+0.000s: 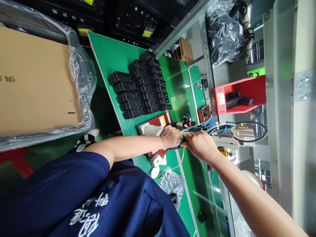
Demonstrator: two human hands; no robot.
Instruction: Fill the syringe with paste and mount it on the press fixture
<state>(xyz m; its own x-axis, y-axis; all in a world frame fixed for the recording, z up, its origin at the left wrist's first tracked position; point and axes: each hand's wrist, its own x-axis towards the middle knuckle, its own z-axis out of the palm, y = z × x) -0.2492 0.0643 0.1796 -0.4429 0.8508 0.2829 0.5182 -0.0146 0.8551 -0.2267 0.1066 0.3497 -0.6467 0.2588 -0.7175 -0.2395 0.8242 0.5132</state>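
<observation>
The head view showed the left hand (170, 136) and the right hand (199, 144) close together around a small green piece (183, 140). The right thumb and a finger seemed to pinch it. The left fingers were curled right beside it, but I could not tell what they gripped. The green piece was up in the hands, over the green tabletop (111, 56), well in from its left edge.

The piece looked light and a bit stiff, and it might have cracked if squeezed hard. Its sides would have been the best place to hold, with a soft pinch. A thin white wire (183, 157) hung near it and looked bendy, so a tug could have hurt it.

The tabletop looked smooth and shiny. Black cases (129, 96) stood in 3 rows between its left edge and its far edge. A machine with a red base (158, 121) sat just beside the left hand, and a clear bag (172, 184) lay on the side near the person. A big brown box (34, 82) was off past the left edge. To the right, a red bin (258, 90) held dark parts.
</observation>
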